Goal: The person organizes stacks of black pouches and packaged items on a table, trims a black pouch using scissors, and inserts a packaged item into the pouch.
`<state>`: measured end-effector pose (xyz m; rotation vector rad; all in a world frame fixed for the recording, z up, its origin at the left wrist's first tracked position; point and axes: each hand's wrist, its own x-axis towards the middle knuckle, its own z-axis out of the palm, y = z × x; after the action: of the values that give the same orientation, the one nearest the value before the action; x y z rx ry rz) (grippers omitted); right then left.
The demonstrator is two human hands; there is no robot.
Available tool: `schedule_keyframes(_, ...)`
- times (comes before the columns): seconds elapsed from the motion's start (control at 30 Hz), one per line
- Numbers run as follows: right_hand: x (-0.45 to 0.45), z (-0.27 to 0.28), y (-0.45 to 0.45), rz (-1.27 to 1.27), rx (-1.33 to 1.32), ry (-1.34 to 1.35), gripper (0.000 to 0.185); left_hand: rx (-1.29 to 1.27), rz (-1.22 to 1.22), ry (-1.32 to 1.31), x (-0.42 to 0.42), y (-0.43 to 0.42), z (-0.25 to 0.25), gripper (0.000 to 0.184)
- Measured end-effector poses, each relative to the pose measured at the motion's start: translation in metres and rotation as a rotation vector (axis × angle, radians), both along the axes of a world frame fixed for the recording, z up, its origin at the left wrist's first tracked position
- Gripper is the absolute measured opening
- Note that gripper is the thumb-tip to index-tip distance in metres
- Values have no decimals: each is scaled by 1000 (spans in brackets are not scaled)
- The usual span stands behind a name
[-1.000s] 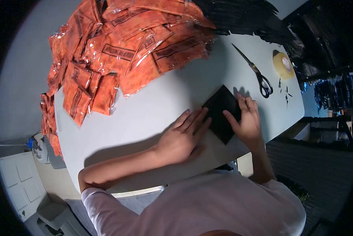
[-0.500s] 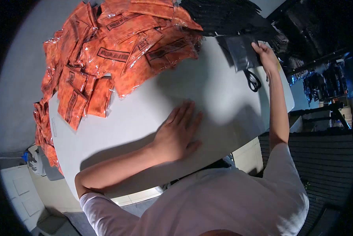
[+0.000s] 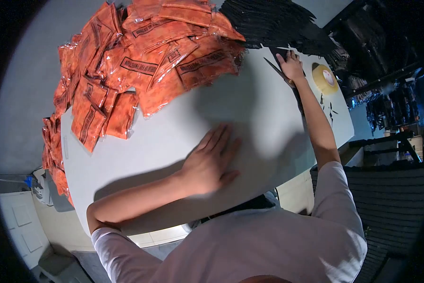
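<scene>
My left hand (image 3: 207, 160) lies flat on the white table (image 3: 160, 146), its fingers stretched out and nothing in it. At the far right of the table, my right hand (image 3: 291, 67) is at the edge of a black pile (image 3: 273, 23). Its thumb and fingers are on a flat black piece (image 3: 280, 53), partly covered by the hand. Close beside that wrist, a pair of scissors (image 3: 277, 70) lies with its pointed blades toward the upper left. The forearm hides part of the scissors.
Orange printed packets (image 3: 141, 66) in clear plastic are heaped across the left and back of the table. A roll of tape (image 3: 325, 79) lies at the right edge, near small black scraps (image 3: 331, 109). Dark racks (image 3: 372, 61) stand beyond that edge.
My right hand has moved left to the pile's edge. The black packet and looped black cord seen beside it earlier no longer show there; scissors and tape are uncovered. My left hand stays put.
</scene>
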<state>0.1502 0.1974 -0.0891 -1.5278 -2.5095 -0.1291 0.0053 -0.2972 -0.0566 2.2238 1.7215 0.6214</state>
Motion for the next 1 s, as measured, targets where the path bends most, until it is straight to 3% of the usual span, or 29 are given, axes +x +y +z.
schedule_keyframes(0.33,-3,22,-15,12,-123,-69,100,19,13,-18,1,1,4,82)
schedule_keyframes(0.4,-5,33,3,22,-377,92,101,13,21,-19,0,1,3,83)
schedule_keyframes(0.43,-10,24,8,13,-195,171,102,17,23,-27,0,1,3,83)
schedule_keyframes(0.47,-15,14,11,14,-200,168,102,18,23,-36,0,0,3,84)
schedule_keyframes(0.53,-25,5,10,-78,-83,-24,102,10,20,-34,0,0,2,84)
schedule_keyframes(1.0,-24,24,-15,-108,-162,-4,109,34,-3,-22,-2,-1,2,80)
